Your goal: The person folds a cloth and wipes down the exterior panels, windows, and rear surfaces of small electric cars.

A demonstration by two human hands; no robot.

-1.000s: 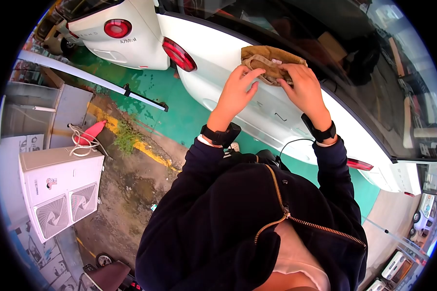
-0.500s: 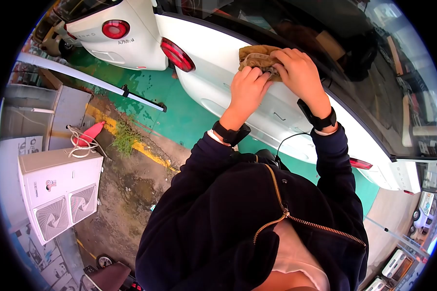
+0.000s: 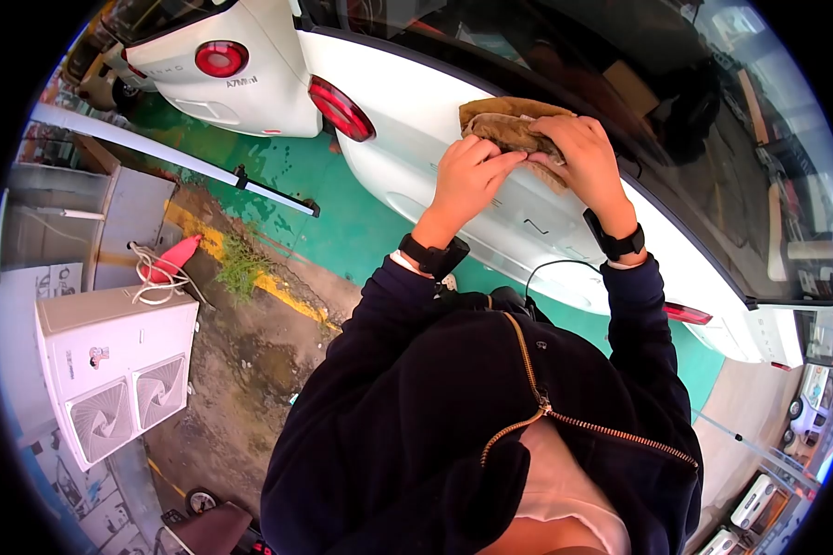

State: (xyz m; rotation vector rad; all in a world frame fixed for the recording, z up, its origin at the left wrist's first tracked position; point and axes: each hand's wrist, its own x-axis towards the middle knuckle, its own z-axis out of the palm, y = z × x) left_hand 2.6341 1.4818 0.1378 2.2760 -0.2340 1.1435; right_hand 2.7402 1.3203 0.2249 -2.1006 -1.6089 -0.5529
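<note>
Left hand [image 3: 467, 180], right hand [image 3: 581, 157] grip brown fabric [image 3: 504, 131]; leftmost car [image 3: 261, 46] lettered "A7Mini".

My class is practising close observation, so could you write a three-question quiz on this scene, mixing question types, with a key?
1. Open question: What do the left hand and the right hand both hold?

2. True or false: The white, box-shaped unit has two square fan grilles on its front.

3. Multiple choice: What colour are the wristbands?
A) Yellow
B) Black
C) White

Key:
1. A crumpled brown fabric item.
2. True.
3. B.
</note>
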